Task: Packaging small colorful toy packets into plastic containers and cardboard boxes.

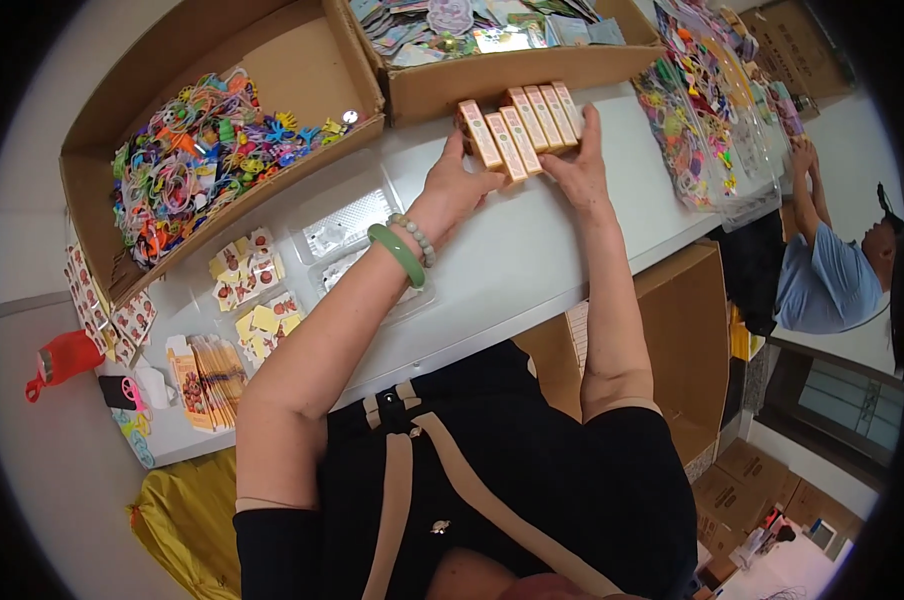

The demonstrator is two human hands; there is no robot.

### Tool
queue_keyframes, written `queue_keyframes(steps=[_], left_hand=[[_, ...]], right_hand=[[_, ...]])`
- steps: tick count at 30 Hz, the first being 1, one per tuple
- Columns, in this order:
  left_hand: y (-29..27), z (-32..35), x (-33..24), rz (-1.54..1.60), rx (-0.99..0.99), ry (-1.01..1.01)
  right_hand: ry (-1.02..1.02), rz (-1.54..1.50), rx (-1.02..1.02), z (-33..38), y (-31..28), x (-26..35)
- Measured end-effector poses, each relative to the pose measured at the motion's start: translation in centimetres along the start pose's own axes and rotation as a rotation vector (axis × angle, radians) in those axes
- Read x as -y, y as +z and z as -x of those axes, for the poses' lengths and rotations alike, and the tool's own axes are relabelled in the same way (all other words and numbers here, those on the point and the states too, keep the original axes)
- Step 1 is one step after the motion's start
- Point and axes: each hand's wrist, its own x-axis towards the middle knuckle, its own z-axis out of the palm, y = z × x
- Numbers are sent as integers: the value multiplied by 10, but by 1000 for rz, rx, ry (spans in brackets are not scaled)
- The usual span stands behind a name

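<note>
The small orange boxes (pixel 520 128) sit in a tight row on the white table (pixel 512 270), at about 12 o'clock from your chest, just in front of a cardboard box of stickers and cards (pixel 492 45). There are about seven of them, lying side by side, long and narrow, with pale labels on top.

Your left hand (pixel 456 185) presses against the row's 9 o'clock end, fingers flat and together against the outermost box, thumb reaching in toward the middle boxes. It grips nothing; it is braced against the side of the row. On that wrist you wear a green bangle (pixel 396 253) and a string of pale beads (pixel 415 237).

Your right hand (pixel 578 168) meets the row from the 3 o'clock end, fingers stretched out and laid along the last box, palm on the table. It too is flat rather than curled round anything, so the row is squeezed between your two hands.

At 10 o'clock a second open cardboard box holds a heap of bright coloured plastic trinkets (pixel 207 145). At 8 o'clock lie clear plastic trays (pixel 347 230) and small picture cards (pixel 247 270). At 2 o'clock stands a clear bag of colourful items (pixel 707 120), and beyond it, at 3 o'clock, another person in a blue shirt (pixel 817 280) works.
</note>
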Motion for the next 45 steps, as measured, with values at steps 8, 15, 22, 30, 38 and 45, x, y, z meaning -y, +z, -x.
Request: queue_keyframes(steps=[8,15,22,30,38,45], left_hand=[[-10,7,19,-204,-85,-9],[-5,-6,25,-250,75,173],[-22,38,17,-418,-30,377],[-93,202,20,-231,-39,458],[-191,313,62,-1202,-1278,229],[-230,330,103,-937,-1224,-79]], right_hand=[[53,216,-255,68,1,7],[-50,298,102,59,44,27],[-123,197,19,63,51,18],[-137,69,248,85,66,72],[-425,-56,357,96,127,146],[-581,29,748,129,177,192]])
